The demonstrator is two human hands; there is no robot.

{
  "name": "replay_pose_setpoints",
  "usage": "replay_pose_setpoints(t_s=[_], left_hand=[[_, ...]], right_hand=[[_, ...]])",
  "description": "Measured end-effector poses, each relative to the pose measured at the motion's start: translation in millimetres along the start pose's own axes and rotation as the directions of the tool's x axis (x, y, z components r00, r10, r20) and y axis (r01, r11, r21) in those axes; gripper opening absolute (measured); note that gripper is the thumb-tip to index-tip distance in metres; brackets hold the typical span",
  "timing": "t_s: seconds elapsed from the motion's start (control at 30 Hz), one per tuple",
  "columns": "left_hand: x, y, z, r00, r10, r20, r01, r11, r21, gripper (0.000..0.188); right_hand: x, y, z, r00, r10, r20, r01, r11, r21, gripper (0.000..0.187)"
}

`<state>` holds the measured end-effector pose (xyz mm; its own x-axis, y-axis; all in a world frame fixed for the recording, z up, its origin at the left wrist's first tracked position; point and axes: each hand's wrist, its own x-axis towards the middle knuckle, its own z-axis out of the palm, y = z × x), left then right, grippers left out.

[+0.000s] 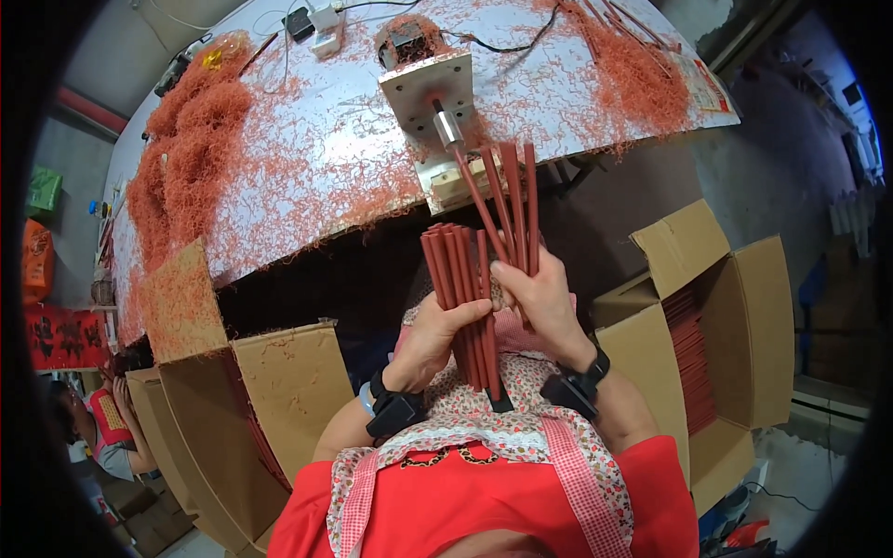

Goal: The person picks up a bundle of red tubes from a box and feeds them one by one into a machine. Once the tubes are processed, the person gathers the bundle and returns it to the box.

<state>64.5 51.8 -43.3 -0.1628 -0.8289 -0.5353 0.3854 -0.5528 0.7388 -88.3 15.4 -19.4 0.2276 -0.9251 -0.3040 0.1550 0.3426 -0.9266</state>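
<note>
Both hands are held out just short of the table [349, 130], in front of the person's flowered apron [479, 406]. The left hand [430, 337] is closed around a thick bundle of reddish-brown sticks [453, 270], thumb laid across the front. That bundle's long axis runs away from the body, with a slight lean: the far ends point to the table and a little left, the near ends down over the apron and a little right.

The right hand [542, 296] is clamped on a few loose sticks [514, 200], fanned out at their far ends. Most of these point nearly straight at the table. One stick [479, 205] slants leftward, its tip up at the metal collar [448, 128] of a small motor [407, 39] with a square plate [430, 90]; whether the tip sits inside the collar, I can't tell.

Curly red shavings [200, 139] are heaped along the table's left side, with another pile [642, 84] at the right. An open box [735, 325] to the person's right holds more sticks lying crosswise, and another open box [293, 372] stands to the left.
</note>
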Motion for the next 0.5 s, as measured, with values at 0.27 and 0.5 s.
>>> replay_pose_setpoints(t_s=[0.27,0.5], left_hand=[[2.0,31.7,-1.8,0.979,0.2,-0.022,-0.198,0.976,0.093,0.029],[25.2,45.0,12.8,0.962,0.269,-0.034,-0.269,0.963,0.012,0.03]], right_hand=[[10.7,4.3,-6.5,0.995,0.096,0.016,-0.095,0.994,-0.045,0.021],[9.8,21.4,-9.2,0.996,0.069,0.054,-0.074,0.993,0.097,0.023]])
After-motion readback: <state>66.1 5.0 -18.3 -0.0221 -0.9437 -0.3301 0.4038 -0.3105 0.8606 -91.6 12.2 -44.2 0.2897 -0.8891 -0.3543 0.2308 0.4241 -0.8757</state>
